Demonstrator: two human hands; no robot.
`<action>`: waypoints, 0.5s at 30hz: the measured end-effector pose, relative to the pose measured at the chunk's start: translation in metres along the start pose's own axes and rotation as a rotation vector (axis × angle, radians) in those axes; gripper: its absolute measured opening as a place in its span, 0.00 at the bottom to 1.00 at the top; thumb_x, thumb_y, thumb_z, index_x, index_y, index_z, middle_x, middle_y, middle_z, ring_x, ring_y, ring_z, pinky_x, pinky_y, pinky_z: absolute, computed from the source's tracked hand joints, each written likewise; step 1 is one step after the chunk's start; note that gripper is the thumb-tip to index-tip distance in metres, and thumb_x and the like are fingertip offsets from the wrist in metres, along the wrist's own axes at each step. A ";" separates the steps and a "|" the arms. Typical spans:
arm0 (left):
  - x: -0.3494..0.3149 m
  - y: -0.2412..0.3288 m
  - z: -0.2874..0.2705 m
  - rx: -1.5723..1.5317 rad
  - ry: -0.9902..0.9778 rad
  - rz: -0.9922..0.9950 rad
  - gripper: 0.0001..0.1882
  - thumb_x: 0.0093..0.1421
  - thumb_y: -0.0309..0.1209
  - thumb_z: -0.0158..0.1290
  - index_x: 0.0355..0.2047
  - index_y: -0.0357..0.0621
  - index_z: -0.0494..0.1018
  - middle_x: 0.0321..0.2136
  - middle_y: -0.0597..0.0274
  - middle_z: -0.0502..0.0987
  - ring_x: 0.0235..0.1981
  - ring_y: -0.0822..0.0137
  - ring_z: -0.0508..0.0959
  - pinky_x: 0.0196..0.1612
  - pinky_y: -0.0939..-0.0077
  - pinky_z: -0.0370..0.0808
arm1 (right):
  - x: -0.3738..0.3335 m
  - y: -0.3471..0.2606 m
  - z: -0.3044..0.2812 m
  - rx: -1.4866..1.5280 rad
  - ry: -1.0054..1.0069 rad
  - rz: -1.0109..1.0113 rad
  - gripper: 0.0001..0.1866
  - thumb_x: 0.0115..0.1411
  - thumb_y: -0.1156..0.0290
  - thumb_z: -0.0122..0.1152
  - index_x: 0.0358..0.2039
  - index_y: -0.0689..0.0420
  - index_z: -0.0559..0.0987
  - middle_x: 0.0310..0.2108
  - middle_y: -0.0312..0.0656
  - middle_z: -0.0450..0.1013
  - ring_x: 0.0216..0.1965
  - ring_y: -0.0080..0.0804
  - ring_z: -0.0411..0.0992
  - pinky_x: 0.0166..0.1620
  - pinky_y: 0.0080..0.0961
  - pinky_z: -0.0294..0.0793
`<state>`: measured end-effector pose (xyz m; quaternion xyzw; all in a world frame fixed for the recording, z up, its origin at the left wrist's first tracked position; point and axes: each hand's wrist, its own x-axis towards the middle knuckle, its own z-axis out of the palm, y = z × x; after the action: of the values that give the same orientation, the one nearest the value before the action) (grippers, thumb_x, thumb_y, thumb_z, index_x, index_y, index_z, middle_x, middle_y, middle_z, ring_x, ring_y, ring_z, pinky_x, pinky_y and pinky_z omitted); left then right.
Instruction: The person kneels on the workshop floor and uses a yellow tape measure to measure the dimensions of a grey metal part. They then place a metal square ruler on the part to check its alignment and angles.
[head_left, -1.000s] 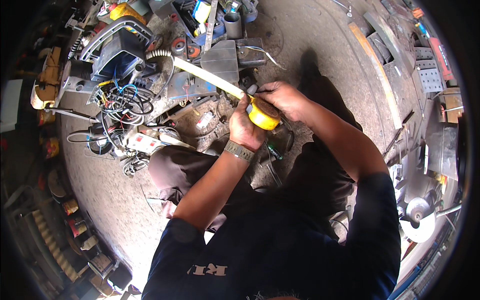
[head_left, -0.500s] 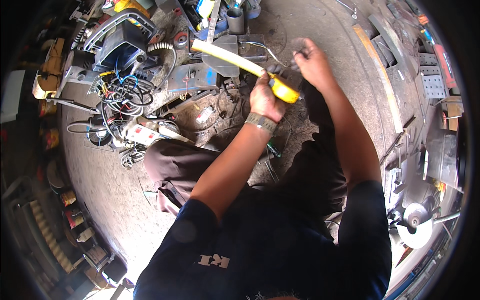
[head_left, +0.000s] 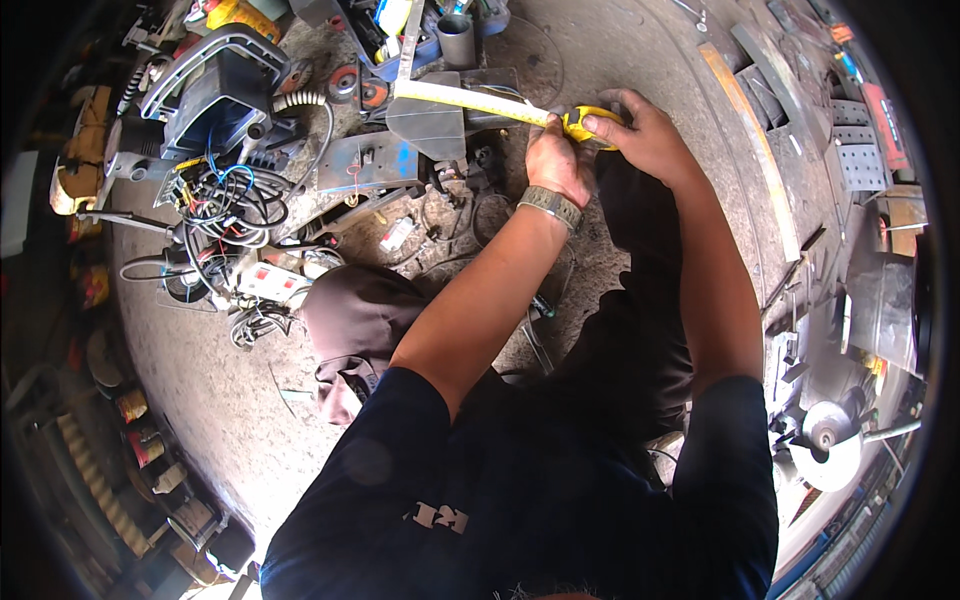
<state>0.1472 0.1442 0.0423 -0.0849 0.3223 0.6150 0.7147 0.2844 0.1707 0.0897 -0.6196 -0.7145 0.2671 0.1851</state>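
Observation:
My right hand (head_left: pixel 652 138) is closed around the yellow case of a tape measure (head_left: pixel 578 122). A length of its yellow blade (head_left: pixel 470 100) is drawn out to the left. Just left of the case, the fingers of my left hand (head_left: pixel 560 168) pinch the blade. The far end of the blade reaches over a thin grey plate (head_left: pixel 432 128) with cut corners, next to a narrow metal strip (head_left: pixel 410 42). My fingers partly cover the case.
A blue tray (head_left: pixel 425 55) with a grey metal cup (head_left: pixel 456 42) stands ahead. Tangled cables (head_left: pixel 235 205), a power strip (head_left: pixel 270 282) and a dark machine housing (head_left: pixel 215 100) lie at left. A long flat bar (head_left: pixel 760 150) and a perforated plate (head_left: pixel 860 165) are on the right.
My right hand has come from beside the tape measure and gripped its case. The tape measure has swung nearer to level. My left hand has shifted slightly right and moved from the case to the blade.

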 end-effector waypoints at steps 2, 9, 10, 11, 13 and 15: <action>0.007 -0.003 -0.002 -0.030 -0.047 -0.002 0.15 0.80 0.36 0.37 0.59 0.49 0.68 0.53 0.55 0.75 0.53 0.56 0.77 0.57 0.53 0.75 | 0.002 0.014 0.002 0.150 -0.031 -0.024 0.29 0.65 0.56 0.70 0.60 0.60 0.76 0.50 0.48 0.79 0.51 0.34 0.77 0.54 0.32 0.77; 0.032 -0.012 -0.016 -0.065 -0.093 -0.015 0.14 0.79 0.38 0.39 0.54 0.48 0.70 0.46 0.53 0.77 0.47 0.55 0.79 0.53 0.51 0.79 | 0.006 0.012 0.008 0.314 -0.107 -0.114 0.33 0.59 0.53 0.75 0.58 0.61 0.78 0.49 0.50 0.80 0.51 0.36 0.79 0.55 0.32 0.77; 0.035 -0.012 -0.017 -0.052 -0.098 -0.019 0.13 0.79 0.39 0.41 0.53 0.46 0.70 0.44 0.54 0.77 0.43 0.56 0.80 0.48 0.53 0.80 | 0.006 0.012 0.008 0.281 -0.106 -0.110 0.32 0.59 0.55 0.75 0.58 0.60 0.78 0.49 0.49 0.80 0.51 0.35 0.79 0.55 0.32 0.77; 0.037 -0.011 -0.019 -0.046 -0.100 -0.029 0.14 0.79 0.40 0.41 0.52 0.46 0.70 0.43 0.55 0.77 0.42 0.57 0.80 0.47 0.54 0.81 | 0.007 0.012 0.008 0.249 -0.106 -0.106 0.32 0.59 0.56 0.75 0.58 0.60 0.78 0.49 0.49 0.80 0.50 0.35 0.79 0.54 0.32 0.77; 0.039 -0.008 -0.019 -0.032 -0.114 -0.043 0.14 0.78 0.40 0.43 0.51 0.45 0.70 0.42 0.56 0.78 0.40 0.58 0.80 0.43 0.56 0.82 | 0.009 0.011 0.008 0.197 -0.093 -0.113 0.31 0.59 0.57 0.74 0.58 0.59 0.78 0.49 0.48 0.80 0.50 0.34 0.79 0.54 0.32 0.77; 0.023 0.004 -0.013 0.118 -0.041 -0.005 0.14 0.77 0.41 0.45 0.49 0.42 0.70 0.40 0.57 0.78 0.39 0.62 0.81 0.41 0.58 0.83 | 0.007 0.017 0.004 0.152 -0.066 -0.115 0.31 0.59 0.59 0.74 0.59 0.60 0.78 0.49 0.49 0.80 0.49 0.34 0.79 0.53 0.32 0.77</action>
<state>0.1401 0.1571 0.0206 -0.0307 0.3428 0.5949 0.7264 0.2943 0.1781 0.0757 -0.5528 -0.7321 0.3297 0.2231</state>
